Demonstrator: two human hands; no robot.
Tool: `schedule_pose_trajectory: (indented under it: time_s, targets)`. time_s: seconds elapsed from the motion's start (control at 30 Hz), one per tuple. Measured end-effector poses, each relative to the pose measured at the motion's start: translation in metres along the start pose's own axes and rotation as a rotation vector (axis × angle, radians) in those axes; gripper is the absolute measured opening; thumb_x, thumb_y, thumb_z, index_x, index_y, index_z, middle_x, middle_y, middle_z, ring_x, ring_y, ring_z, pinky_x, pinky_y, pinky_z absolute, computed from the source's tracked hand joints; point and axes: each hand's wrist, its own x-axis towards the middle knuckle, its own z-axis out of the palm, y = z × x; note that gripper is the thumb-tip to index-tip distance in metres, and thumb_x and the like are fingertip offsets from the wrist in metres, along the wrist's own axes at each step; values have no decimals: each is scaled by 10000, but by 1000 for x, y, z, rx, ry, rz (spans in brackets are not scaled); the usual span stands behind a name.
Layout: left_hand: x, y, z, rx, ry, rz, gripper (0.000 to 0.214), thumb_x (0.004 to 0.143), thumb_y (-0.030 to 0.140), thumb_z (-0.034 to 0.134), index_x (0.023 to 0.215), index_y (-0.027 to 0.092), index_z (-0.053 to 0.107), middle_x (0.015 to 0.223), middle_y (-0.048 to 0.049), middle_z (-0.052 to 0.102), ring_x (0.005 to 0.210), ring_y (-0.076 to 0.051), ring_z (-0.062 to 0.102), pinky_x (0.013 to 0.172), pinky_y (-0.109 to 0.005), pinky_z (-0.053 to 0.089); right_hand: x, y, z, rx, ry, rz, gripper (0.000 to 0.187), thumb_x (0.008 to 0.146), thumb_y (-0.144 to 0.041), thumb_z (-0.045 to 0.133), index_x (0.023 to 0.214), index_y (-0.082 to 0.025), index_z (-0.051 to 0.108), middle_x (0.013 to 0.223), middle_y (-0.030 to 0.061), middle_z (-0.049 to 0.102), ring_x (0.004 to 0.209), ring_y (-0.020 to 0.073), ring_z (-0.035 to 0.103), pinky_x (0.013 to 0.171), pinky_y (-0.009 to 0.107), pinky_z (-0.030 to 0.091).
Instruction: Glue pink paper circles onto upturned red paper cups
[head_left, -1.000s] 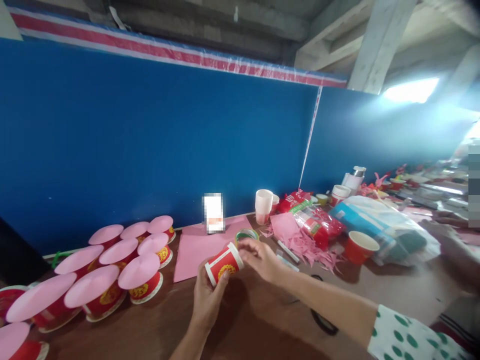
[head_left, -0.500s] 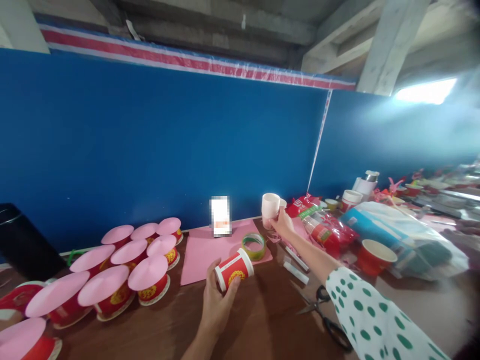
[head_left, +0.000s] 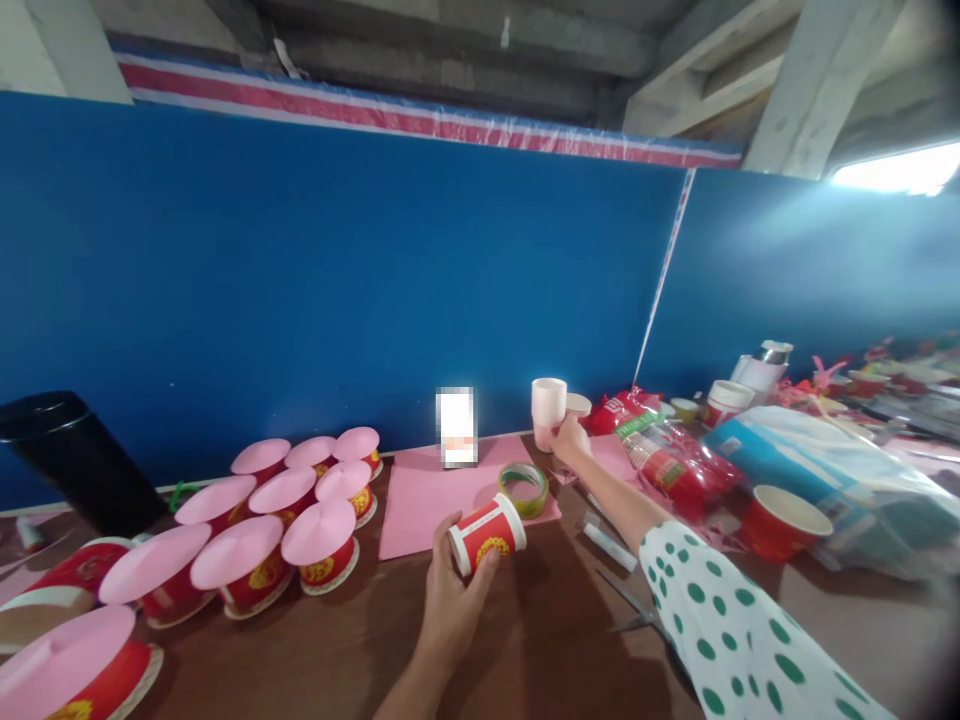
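My left hand [head_left: 454, 600] grips a red paper cup [head_left: 487, 534] with a yellow emblem, held on its side above the brown table [head_left: 360, 640]. My right hand [head_left: 571, 441], in a white sleeve with green dots, is stretched far forward and closes round the base of a stack of white cups [head_left: 548, 410] near the blue wall. A roll of green-edged tape [head_left: 523, 489] lies on a pink paper sheet [head_left: 427, 500] between the two hands.
Several upturned red cups topped with pink discs [head_left: 259, 520] crowd the left. A black bin [head_left: 71, 455] stands far left. Scissors [head_left: 637, 615] and glue sticks [head_left: 609, 545] lie right of the pink sheet. Red packets [head_left: 660, 450], an open red cup [head_left: 784, 520] and a plastic bag [head_left: 825, 470] fill the right.
My right hand left the red cup and reached forward to the white cup stack, closing on it. The left hand keeps the red cup. The view has panned left.
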Motion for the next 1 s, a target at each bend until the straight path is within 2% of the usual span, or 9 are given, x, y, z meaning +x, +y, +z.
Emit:
schedule_pose_trajectory:
  time_s: [0.17,0.33,0.6,1.0]
  targets:
    - [-1,5,1,-24,23,31,614,709,355,589,1232,170,326,1003,-78,582,830,-172,587,744,-310,474,-3,-4,2,-2,-25,19,431,737,-352,575,1046,-114,392,977,170,611,909,286,605,711,336,468]
    - [-1,4,2,-33,-4,22,597,716,350,588,1220,177,319,1032,-79,571,864,-171,582,776,-306,461,-1,-4,7,7,-31,33,489,737,-378,570,1080,-88,377,972,196,607,919,311,600,707,365,475]
    - [-2,1,2,-28,1,34,586,716,332,598,1211,186,321,1043,-81,570,896,-180,575,811,-320,448,8,1,16,11,-12,49,452,745,-356,567,1076,-101,395,990,191,604,917,310,602,724,374,477]
    - [-3,2,2,3,0,29,613,710,338,603,1217,179,297,1033,-85,556,894,-187,569,811,-328,438,11,2,17,60,-26,56,441,752,-337,561,1075,-77,413,981,227,603,920,331,596,712,385,473]
